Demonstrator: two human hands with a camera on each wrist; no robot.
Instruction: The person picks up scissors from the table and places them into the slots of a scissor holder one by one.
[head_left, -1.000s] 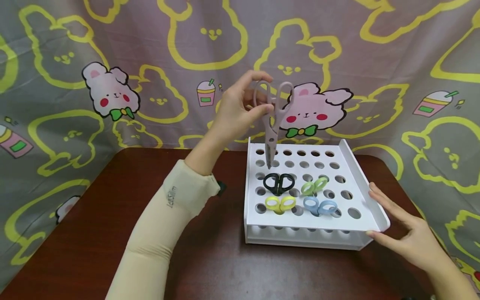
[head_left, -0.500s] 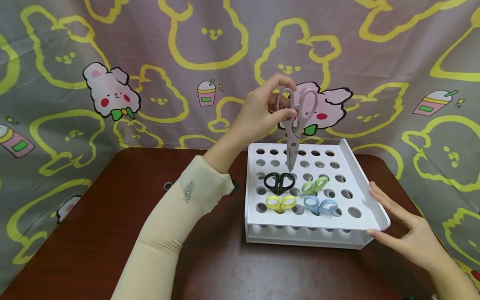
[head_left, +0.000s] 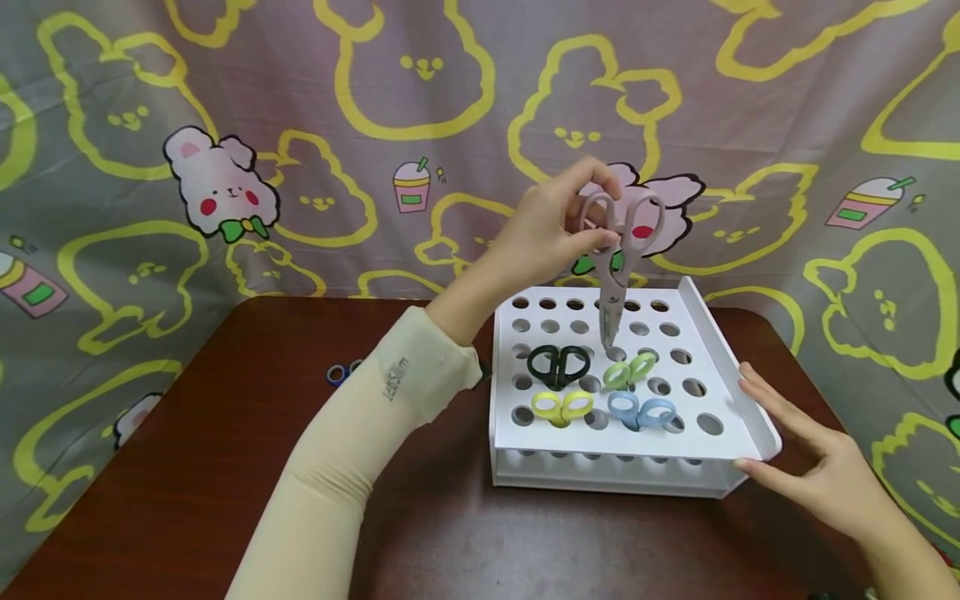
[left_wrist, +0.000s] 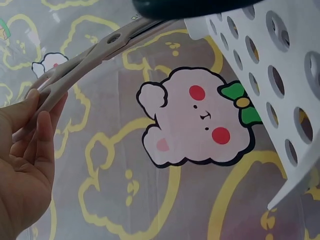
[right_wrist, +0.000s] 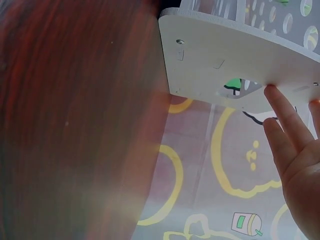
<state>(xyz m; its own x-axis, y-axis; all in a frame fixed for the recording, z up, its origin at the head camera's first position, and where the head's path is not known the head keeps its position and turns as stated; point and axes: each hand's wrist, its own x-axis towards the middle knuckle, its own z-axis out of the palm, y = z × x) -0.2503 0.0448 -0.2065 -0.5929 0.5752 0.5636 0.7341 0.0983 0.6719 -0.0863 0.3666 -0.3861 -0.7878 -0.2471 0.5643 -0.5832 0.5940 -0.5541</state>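
A person's left hand [head_left: 543, 237] is pinching the loop handles of a pair of pale grey plastic-handled scissors [head_left: 617, 265], holding them upright, blades pointing down, tip hovering just above a hole near the middle of a white perforated rack [head_left: 720, 350] that is standing at the far right of the dark brown wooden counter [head_left: 187, 467]. The right hand [head_left: 813, 462], fingers straight and relaxed, is resting flat against the rack's right side wall near its front corner, holding nothing. Four smaller pairs are already sitting blade-down in holes toward the rack's front: black-handled scissors [head_left: 558, 365], light green-handled scissors [head_left: 628, 372], yellow-handled scissors [head_left: 561, 406] and light blue-handled scissors [head_left: 640, 412]. The grey pair is judged to be the fifth going in and is not yet seated; most holes are standing vacant. A small blue-ringed item [head_left: 339, 372], too hidden to identify, is lying on the counter behind the left cream-coloured sleeve [head_left: 352, 450], so more may be waiting.
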